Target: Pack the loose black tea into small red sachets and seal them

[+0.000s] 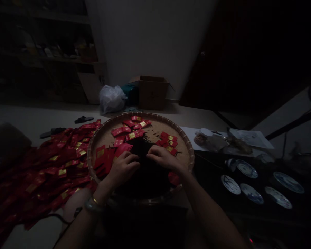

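A round bamboo tray (188, 138) stands before me, with a dark heap of loose leaves, likely tea, (142, 180) in it. Over this heap, my left hand (124, 166) has its fingers curled together; anything between them is too dark to make out. Close beside its knuckles lies a pinkish-red packet (123, 148). My right hand (162, 156) is closed too, thumb against fingers, at the heap's far edge. Whatever it pinches cannot be seen. Filled red packets with gold labels (134, 135) rest at the tray's far side, and flat red packets (102, 159) at its left.
A large pile of red packets (67, 162) covers the floor at left, near dark slippers (84, 119). Behind the tray are a white plastic bag (112, 98) and an open cardboard box (152, 93). Blue-and-white dishes (251, 193) and a lidded jar (203, 136) stand at right.
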The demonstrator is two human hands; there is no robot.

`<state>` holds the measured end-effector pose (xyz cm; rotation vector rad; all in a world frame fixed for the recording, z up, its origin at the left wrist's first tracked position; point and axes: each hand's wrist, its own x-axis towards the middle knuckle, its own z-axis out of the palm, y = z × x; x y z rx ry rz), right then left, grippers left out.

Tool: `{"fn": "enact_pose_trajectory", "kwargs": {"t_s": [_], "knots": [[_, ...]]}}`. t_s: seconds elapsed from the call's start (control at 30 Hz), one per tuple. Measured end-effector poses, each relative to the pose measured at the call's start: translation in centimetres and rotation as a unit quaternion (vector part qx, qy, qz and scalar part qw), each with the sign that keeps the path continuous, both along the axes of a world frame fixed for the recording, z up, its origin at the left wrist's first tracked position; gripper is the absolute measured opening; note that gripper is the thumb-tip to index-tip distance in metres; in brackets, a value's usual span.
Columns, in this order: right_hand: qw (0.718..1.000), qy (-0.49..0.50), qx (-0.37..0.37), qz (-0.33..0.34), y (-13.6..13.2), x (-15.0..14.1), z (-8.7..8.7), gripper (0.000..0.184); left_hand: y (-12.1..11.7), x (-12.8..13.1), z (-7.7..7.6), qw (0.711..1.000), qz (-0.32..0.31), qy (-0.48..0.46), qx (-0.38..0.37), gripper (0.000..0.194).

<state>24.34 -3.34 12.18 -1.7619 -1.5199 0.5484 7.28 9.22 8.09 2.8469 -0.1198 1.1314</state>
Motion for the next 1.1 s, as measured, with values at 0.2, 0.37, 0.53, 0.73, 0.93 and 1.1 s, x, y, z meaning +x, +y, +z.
{"fn": "enact_pose_trajectory", "kwargs": {"t_s": [0.2,0.37,0.53,0.73,0.93,1.1], "knots": [[0.999,-0.011,0.013,-0.043,0.1,0.8,-0.4,0.016,0.0,-0.2,0.1,1.000,0.007,0.004,-0.007,0.014],[0.991,-0.100,0.031,-0.078,-0.2,0.7,-0.4,0.010,0.2,-0.3,0.0,1.000,0.008,0.004,-0.011,0.013],[0.971,-0.233,-0.005,0.045,-0.1,-1.8,-0.1,0.022,0.6,-0.2,-0.5,0.999,0.006,0.018,-0.027,0.012],[0.942,-0.312,-0.116,0.037,0.3,-2.8,-0.7,0.016,0.2,-0.2,-1.8,0.990,-0.018,0.002,-0.143,0.015],[0.952,-0.278,-0.119,0.045,0.3,-2.7,-0.8,0.013,0.0,0.0,-2.8,0.978,-0.017,-0.042,-0.202,0.009],[0.974,-0.210,-0.082,0.022,0.6,-2.6,-1.2,0.024,0.3,0.2,-3.2,0.960,-0.009,-0.079,-0.269,0.006]]}}
